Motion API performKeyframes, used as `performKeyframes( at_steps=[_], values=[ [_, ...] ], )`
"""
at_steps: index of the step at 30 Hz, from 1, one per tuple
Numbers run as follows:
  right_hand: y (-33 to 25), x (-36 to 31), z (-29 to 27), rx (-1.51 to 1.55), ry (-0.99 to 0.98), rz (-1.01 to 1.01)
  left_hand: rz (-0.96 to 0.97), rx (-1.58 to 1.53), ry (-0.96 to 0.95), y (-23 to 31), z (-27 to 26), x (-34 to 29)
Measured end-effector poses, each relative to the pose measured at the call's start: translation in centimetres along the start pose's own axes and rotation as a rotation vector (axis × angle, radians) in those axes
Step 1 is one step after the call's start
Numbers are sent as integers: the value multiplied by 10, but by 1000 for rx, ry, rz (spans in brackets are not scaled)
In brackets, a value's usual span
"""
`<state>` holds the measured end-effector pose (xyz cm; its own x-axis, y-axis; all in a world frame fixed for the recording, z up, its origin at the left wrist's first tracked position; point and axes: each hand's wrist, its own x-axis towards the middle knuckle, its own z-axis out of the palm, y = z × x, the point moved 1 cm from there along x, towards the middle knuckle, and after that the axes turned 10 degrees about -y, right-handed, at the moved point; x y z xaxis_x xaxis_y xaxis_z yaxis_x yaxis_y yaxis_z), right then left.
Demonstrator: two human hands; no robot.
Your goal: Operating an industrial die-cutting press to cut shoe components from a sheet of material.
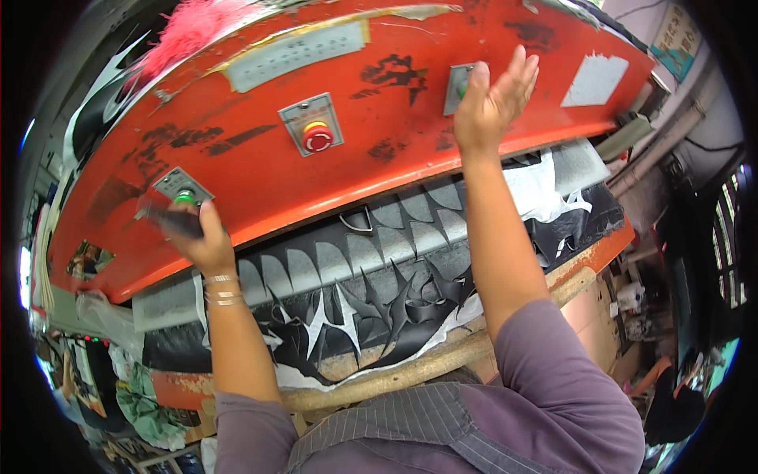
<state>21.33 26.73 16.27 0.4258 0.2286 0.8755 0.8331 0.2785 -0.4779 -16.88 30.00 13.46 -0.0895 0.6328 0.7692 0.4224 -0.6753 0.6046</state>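
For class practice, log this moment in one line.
left hand: by green button, dark blurred thing; right hand: open, by grey plate; black scraps: below

Left grip point(207, 243) and right grip point(491, 107) face a red machine point(379, 118).

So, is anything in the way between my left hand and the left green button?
Nothing visible stands in the way. Your left hand is right by the green push button, just below it in the view. The blurred dark piece in that hand leaves the button's green in sight. Whether you're touching it, I can't tell.
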Motion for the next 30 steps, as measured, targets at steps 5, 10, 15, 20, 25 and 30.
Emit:
performKeyframes(
  at_steps=[5, 10, 15, 20, 25, 30],
  values=[
    [-17, 0, -19, -273, -147, 8, -304, -76, -295, 47, -43, 0],
    [-114, -145, -99, 205, -1283, 49, -358, 182, -992, 87, -70, -137],
    [-171, -235, -156, 221, -1655, -211, -384, 260, -1308, 141, -80, -203],
    [-180, -244, -158, 82, -1651, -185, -328, 292, -1104, 139, -76, -224],
    [-168, -249, -153, 36, -1717, -205, -306, 321, -1109, 127, -72, -235],
    [-135, -200, -85, 141, -1864, 116, -453, 249, -1386, 98, -82, -218]
  ],
)
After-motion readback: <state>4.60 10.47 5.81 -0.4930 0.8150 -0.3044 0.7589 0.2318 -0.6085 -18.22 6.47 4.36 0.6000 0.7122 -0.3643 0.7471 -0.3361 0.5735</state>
